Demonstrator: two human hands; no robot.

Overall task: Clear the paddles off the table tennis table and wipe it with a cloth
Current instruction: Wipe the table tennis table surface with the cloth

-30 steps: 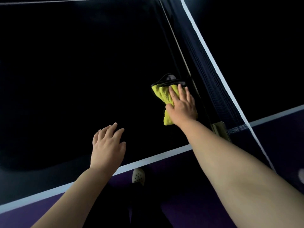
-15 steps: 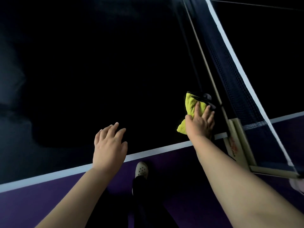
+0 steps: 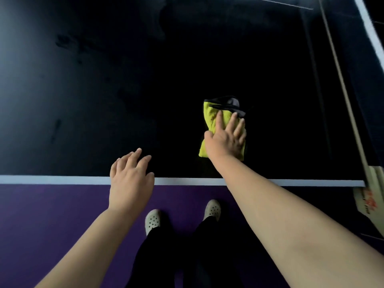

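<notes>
A folded yellow cloth with a dark trimmed edge lies on the dark table tennis table. My right hand presses flat on the cloth with straight fingers, a short way in from the table's white near edge line. Further left, my left hand rests on that edge with its fingers relaxed and spread, holding nothing. No paddles are in view.
The net and its white top band run along the right side, with the net post clamp at the table's corner. Below the edge are a purple floor and my feet in white clogs.
My right hand has slid the cloth from beside the net toward the near edge and then leftward, away from the net post. My left hand has stayed on the table edge.
</notes>
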